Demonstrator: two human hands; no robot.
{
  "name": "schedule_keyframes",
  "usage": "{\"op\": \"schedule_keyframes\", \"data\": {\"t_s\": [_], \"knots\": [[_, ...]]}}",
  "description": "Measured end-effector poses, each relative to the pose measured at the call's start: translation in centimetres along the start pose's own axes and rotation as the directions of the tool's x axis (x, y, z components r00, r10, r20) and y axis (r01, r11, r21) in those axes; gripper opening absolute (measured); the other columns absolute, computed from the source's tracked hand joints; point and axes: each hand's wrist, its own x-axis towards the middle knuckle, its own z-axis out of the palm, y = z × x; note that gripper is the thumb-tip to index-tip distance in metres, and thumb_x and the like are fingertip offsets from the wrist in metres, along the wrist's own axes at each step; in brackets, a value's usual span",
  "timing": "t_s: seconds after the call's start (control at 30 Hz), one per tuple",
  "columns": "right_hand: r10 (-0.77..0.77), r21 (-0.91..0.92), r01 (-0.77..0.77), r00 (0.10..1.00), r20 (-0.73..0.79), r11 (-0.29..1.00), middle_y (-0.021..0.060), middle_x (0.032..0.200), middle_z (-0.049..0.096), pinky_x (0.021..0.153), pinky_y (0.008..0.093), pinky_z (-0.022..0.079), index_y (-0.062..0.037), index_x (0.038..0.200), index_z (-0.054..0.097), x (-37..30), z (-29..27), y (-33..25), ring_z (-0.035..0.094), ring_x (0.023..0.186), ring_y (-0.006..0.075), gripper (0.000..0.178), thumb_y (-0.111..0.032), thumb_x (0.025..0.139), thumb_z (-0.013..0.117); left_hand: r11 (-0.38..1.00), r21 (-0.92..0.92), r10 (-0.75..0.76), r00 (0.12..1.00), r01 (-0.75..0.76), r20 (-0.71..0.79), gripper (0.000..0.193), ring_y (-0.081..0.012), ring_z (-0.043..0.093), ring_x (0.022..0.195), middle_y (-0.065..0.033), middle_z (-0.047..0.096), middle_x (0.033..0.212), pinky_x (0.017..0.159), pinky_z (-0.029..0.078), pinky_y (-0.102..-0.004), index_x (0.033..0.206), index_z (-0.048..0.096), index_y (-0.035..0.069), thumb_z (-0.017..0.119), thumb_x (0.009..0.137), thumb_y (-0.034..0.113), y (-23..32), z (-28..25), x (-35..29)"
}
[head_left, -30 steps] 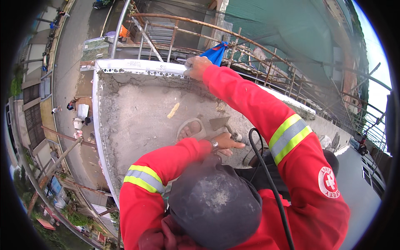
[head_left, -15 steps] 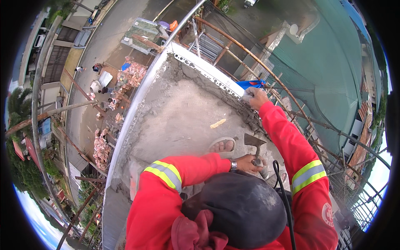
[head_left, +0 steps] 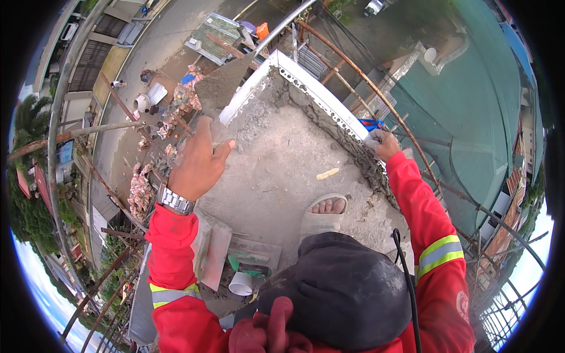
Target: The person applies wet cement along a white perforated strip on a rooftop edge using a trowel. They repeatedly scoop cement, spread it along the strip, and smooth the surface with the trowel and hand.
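Note:
My left hand (head_left: 197,165), with a metal watch at its wrist, is raised over the left edge of a ledge. It grips a trowel (head_left: 222,82); the broad grey blade reaches beyond the fingers, and the palm hides the handle. Perforated white edging strip (head_left: 321,94) runs along the ledge's far right side, with wet grey mortar (head_left: 353,150) beside it. The fingers of my right hand (head_left: 384,145) are closed on the strip's near part. A blue and red cloth (head_left: 369,125) lies just beyond them.
My sandalled foot (head_left: 328,206) stands on the dusty concrete ledge (head_left: 271,170), near a pale yellow scrap (head_left: 327,173). A white cup (head_left: 241,283) and mortar-stained boards (head_left: 216,250) lie at lower left. Scaffold poles (head_left: 365,76) surround the ledge; a street (head_left: 126,76) is far below.
My left hand has swung from beside my foot out to the ledge's left edge, taking the trowel along. My right hand stays on the white strip. The view has shifted slightly.

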Motion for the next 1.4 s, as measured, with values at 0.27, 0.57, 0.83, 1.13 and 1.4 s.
{"op": "schedule_keyframes", "data": {"t_s": [0.27,0.57,0.83,1.13,1.4], "knots": [[0.023,0.007,-0.024,0.999,0.022,1.0,0.0072,0.068,0.064,0.063,0.0318,0.047,-0.0046,0.083,0.065,0.3,0.2,0.4,0.061,0.064,0.0187,0.023,-0.025,0.072,0.069,0.908,0.409,0.039,0.99,-0.092,0.136,0.036,-0.039,0.062,0.075,-0.0225,0.062,0.076,0.067,0.047,-0.048,0.092,0.055,-0.004,0.063,0.082,0.03,1.2,-0.1,4.9],[0.06,0.036,-0.061,0.998,0.028,0.997,0.0079,0.069,0.065,0.063,0.0318,0.047,-0.005,0.083,0.066,0.2,0.1,0.4,0.061,0.065,0.0186,0.022,-0.023,0.072,0.069,0.844,0.444,0.217,0.948,-0.302,0.233,0.012,-0.0248,0.063,0.066,-0.0091,0.06,0.062,0.051,0.044,-0.0363,0.071,0.059,0.006,0.062,0.076,0.016,0.0,3.4,8.8],[0.07,0.058,-0.072,0.997,0.032,0.996,0.0069,0.068,0.064,0.064,0.0322,0.046,-0.0054,0.082,0.066,0.3,0.3,0.6,0.06,0.065,0.0173,0.022,-0.024,0.072,0.069,0.723,0.619,0.179,0.949,-0.306,0.259,0.032,-0.0345,0.065,0.068,-0.0187,0.064,0.069,0.06,0.052,-0.0426,0.076,0.063,-0.001,0.064,0.08,0.031,1.4,3.8,10.3],[0.067,0.042,-0.068,0.997,0.03,0.997,0.0076,0.068,0.063,0.064,0.033,0.046,-0.0051,0.082,0.065,0.3,0.2,0.6,0.059,0.065,0.0184,0.024,-0.026,0.071,0.07,0.663,0.645,0.121,0.904,-0.381,0.409,0.034,-0.0363,0.065,0.069,-0.0211,0.064,0.071,0.06,0.051,-0.0442,0.074,0.067,0.001,0.064,0.079,0.034,2.9,1.6,10.1],[0.063,0.035,-0.064,0.998,0.03,0.997,0.0082,0.069,0.063,0.065,0.033,0.047,-0.0048,0.083,0.065,0.3,0.2,0.6,0.06,0.065,0.0193,0.023,-0.024,0.071,0.07,0.669,0.62,0.179,0.899,-0.41,0.401,0.037,-0.0386,0.065,0.071,-0.0251,0.062,0.07,0.067,0.051,-0.0453,0.072,0.067,-0.001,0.062,0.082,0.034,2.0,1.9,11.6]]}}
